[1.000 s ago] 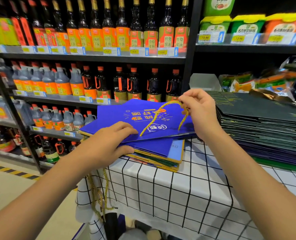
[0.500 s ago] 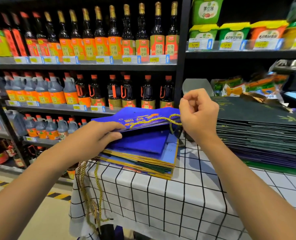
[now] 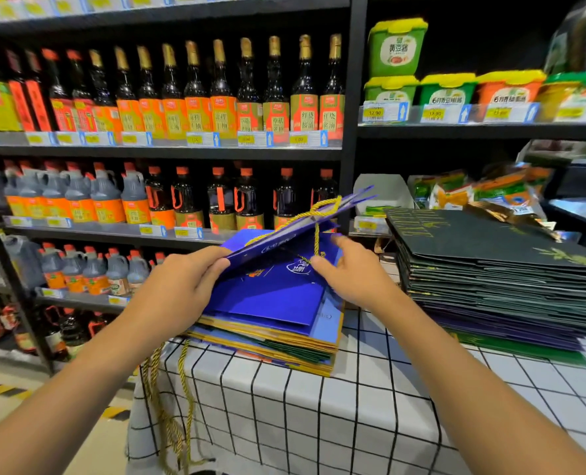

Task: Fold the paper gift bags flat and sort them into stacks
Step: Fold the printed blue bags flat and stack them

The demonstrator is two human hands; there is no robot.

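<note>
Two shelving bays [image 3: 348, 108] fill the view ahead of me, the largest things here: the left bay carries rows of dark sauce bottles [image 3: 247, 87] with orange labels above and handled jugs [image 3: 106, 197] below, the right bay green and orange tubs [image 3: 396, 46] above yellow price tags. In front of them stands one table under a white cloth with a black grid [image 3: 319, 406], and it bears two stacks. The taller stack of dark green gift bags [image 3: 497, 269] lies flat on the right side, its top bag printed in gold; I cannot count its layers. The lower stack of blue gift bags [image 3: 277, 323], with gold edges and a few green sheets showing near its base, sits near the table's left corner, just beside the green stack but apart from it. Above the blue stack one blue gift bag [image 3: 295, 231], folded flat, is tilted up on a slant, its far end raised toward the shelves and partly blocking the jugs behind it. My left hand [image 3: 178, 296] grips the near left edge of that bag, thumb on top and fingers curled beneath. My right hand [image 3: 353, 272] is under the raised bag over the top of the stack, its fingers pinching the gold rope handle [image 3: 316, 238] that hangs down from the bag. More gold cords [image 3: 168, 406] dangle off the table's left edge, trailing over the cloth toward the floor.
</note>
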